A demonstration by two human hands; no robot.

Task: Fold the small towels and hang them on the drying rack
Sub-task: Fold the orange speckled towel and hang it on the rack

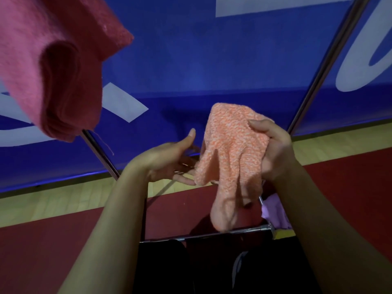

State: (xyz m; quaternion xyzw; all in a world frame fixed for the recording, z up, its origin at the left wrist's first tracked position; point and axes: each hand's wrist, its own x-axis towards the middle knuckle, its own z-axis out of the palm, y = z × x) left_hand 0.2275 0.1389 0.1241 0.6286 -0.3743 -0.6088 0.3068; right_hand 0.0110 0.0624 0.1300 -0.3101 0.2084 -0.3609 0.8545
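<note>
Fingers of my right hand [273, 149] gripped the bunched orange towel [229, 153] above the drying rack [203, 235]; my left hand [169, 162] was relaxed beside it. I judged I should match corners before folding.

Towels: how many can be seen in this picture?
3. A pink towel hangs at upper left, an orange towel is held by the right hand, and a purple towel shows at lower right, partly hidden.
</note>
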